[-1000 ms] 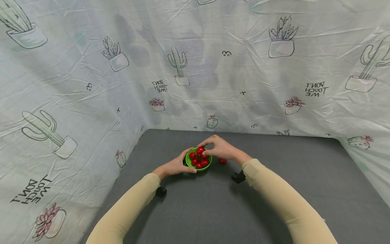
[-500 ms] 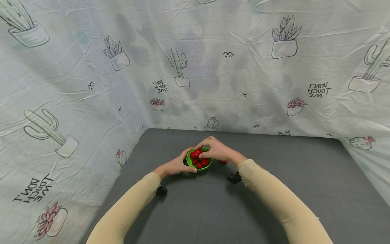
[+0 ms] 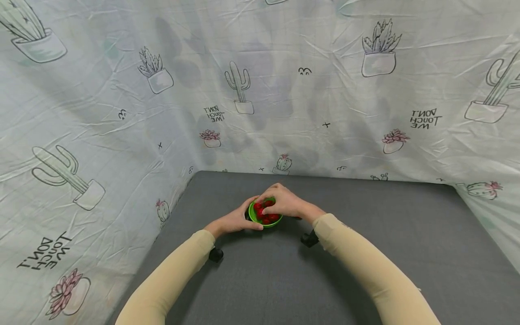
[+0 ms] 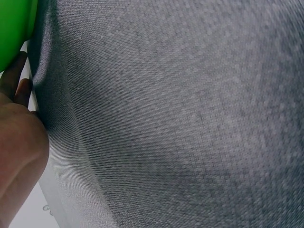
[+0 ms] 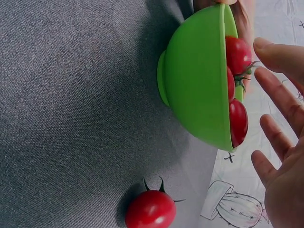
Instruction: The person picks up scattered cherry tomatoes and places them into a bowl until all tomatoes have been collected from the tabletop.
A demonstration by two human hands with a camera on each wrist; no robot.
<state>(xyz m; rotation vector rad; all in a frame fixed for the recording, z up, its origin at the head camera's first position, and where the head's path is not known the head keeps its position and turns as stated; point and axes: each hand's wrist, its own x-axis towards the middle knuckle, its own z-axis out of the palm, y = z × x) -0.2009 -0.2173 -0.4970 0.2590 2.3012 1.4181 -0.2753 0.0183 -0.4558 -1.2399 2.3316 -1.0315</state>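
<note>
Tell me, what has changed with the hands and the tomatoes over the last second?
The right hand has slid left and lower over the green bowl, now covering most of the cherry tomatoes inside; its fingers look spread, gripping nothing. The left hand still holds the bowl's side, the bowl has not moved, and one loose tomato stays on the grey mat.

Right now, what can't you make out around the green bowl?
- Tomatoes in the bowl: count hidden; right hand covers them in head view, bowl wall in right wrist view.
- Left hand: left wrist view cuts off its fingers.
- Loose tomato: nearly hidden in head view.
</note>
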